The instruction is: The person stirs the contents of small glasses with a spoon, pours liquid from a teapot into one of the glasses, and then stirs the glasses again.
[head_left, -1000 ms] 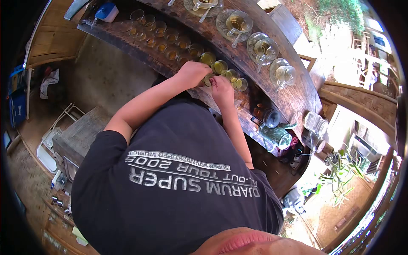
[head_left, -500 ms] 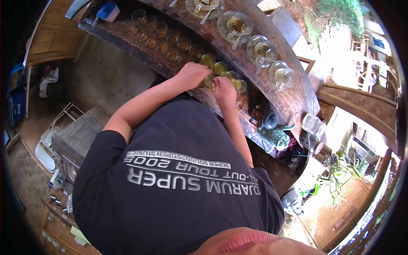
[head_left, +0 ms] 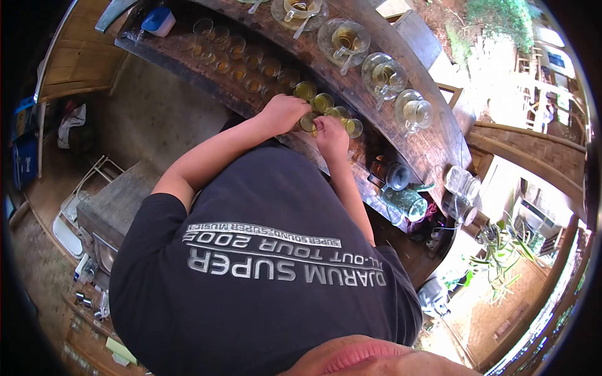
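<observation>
A small drinking glass [head_left: 307, 123] with yellowish contents stands between my hands at the front of the wooden counter. From its left side, my left hand [head_left: 287, 115] closes on it with bent fingers, their tips mostly hidden. My right hand [head_left: 332, 133] pinches at the rim on the other side. Just beyond stand more glasses of greenish-yellow liquid, among them one glass [head_left: 322, 102] and another glass [head_left: 353, 128]. To the left, rows of glasses with amber contents [head_left: 253, 83] run along the lower shelf.
On the raised counter top, clear cups on saucers with spoons [head_left: 384, 76] form a line. A dark-handled jar [head_left: 396, 175] and a greenish glass jug [head_left: 411, 205] stand at right. Glass jars [head_left: 463, 183] sit at the counter's end. A blue-lidded container [head_left: 158, 21] is far left.
My hands stay at the same glass, with hardly any movement. The view has shifted very slightly.
</observation>
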The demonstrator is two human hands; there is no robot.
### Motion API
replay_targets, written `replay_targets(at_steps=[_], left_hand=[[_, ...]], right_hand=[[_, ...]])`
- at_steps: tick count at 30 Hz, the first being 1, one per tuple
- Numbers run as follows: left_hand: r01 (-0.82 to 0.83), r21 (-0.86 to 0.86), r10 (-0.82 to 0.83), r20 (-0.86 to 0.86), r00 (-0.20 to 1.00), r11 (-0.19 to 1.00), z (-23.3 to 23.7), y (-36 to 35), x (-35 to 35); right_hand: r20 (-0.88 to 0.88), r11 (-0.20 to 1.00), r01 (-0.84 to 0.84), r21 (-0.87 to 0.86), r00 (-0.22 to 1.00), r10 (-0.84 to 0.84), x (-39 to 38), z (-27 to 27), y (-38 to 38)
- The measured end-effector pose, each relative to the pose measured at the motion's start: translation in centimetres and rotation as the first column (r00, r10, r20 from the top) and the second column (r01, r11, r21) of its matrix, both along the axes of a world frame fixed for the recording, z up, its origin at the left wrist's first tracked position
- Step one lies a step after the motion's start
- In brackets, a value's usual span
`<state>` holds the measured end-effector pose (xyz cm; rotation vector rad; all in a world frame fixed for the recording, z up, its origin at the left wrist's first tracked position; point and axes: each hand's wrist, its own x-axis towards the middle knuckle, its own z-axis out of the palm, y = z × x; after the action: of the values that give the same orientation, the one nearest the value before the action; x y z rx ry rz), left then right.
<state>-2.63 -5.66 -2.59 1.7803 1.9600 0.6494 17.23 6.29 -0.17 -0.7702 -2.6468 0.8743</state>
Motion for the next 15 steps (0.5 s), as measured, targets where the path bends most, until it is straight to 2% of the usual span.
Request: replay_targets(at_steps=[2,5,9,11,13,15], left_hand=[[-0.012,-0.004,0.012,0.017,1.000,1.000,0.2,0.0,0.0],[-0.010,-0.016,0.011,0.025,1.000,1.000,0.5,0.1,0.0],[-0.010,0.023,0.009,0.019,1.000,1.000,0.2,0.0,0.0],[-0.008,-0.032,0.008,0.011,1.000,0.999,0.9,0.1,0.0],[-0.005,-0.021,0.005,0.012,1.000,1.000,0.9,0.1,0.0],[-0.004,-0.010,0.004,0.011,1.000,1.000,0.7,0.0,0.0]], right_hand=[[-0.005,0.999,0.034,0.003,0.999,-0.034,-0.1,-0.1,0.1],[-0.025,0.999,-0.035,-0.035,0.999,0.034,0.0,-0.5,-0.2],[0.002,1.000,0.009,0.009,1.000,-0.009,-0.2,0.3,-0.2],[-0.015,0.999,0.035,0.026,0.999,-0.035,-0.2,0.4,-0.2],[0.009,0.997,-0.075,-0.005,0.997,0.075,-0.2,-0.2,-0.2],[0.029,0.998,-0.065,0.000,0.997,0.064,0.2,-0.2,-0.2]])
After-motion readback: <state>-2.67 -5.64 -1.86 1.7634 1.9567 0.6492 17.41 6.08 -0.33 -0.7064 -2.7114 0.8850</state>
